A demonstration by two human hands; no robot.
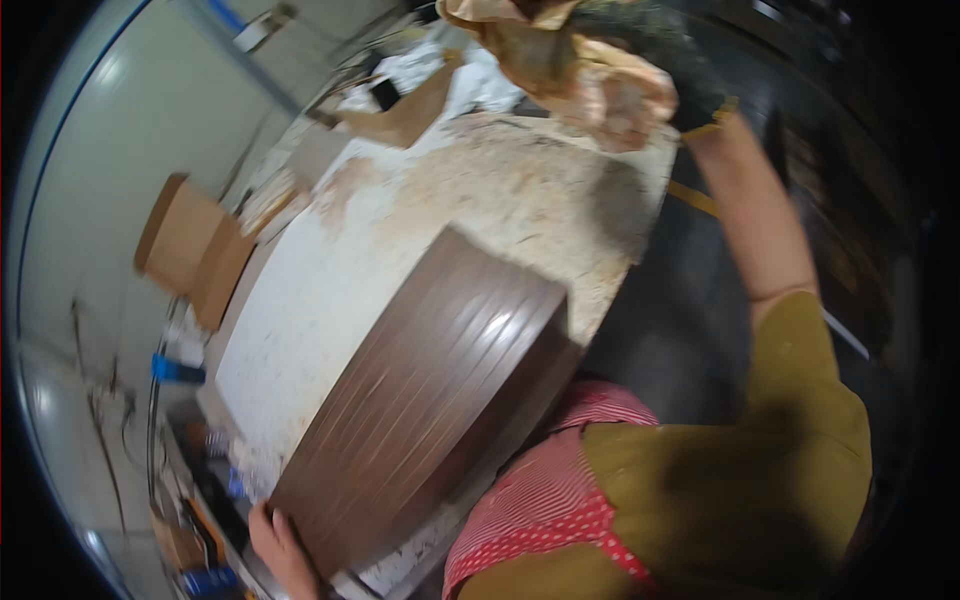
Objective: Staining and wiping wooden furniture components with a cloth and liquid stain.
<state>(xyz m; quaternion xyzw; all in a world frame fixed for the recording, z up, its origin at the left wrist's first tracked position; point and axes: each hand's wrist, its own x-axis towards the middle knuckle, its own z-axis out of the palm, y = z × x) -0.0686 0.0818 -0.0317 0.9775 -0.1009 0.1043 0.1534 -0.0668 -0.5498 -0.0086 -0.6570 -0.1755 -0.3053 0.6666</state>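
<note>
One dark brown panel [430,400] with lengthwise grooves lies on the white, dust-strewn tabletop [330,290], set along its near edge and running from the near left corner up toward the middle of the right edge. One crumpled piece of brown paper [570,60] hangs over the far right corner of the tabletop. Two tan cardboard pieces [195,250] stand just off the left edge, and one more tan folded piece [400,115] sits near the far edge among white scraps.

Two hands show. The left hand [283,548] is at the near left corner, its fingers curled over the lower end of the brown panel and touching it, gripping its edge rather than spread flat. The right hand [620,105] is up at the far right corner, closed into the crumpled brown paper; the blur and the paper hide the fingers, so how tightly it is clenched cannot be told.

The right arm [760,230] stretches straight out from the body beyond the right edge of the tabletop, bare from the wrist to an olive sleeve [800,400] at the elbow. The left arm reaches down low, only the hand showing at the lower edge. A red and white patterned apron [550,490] covers the front of the body.
</note>
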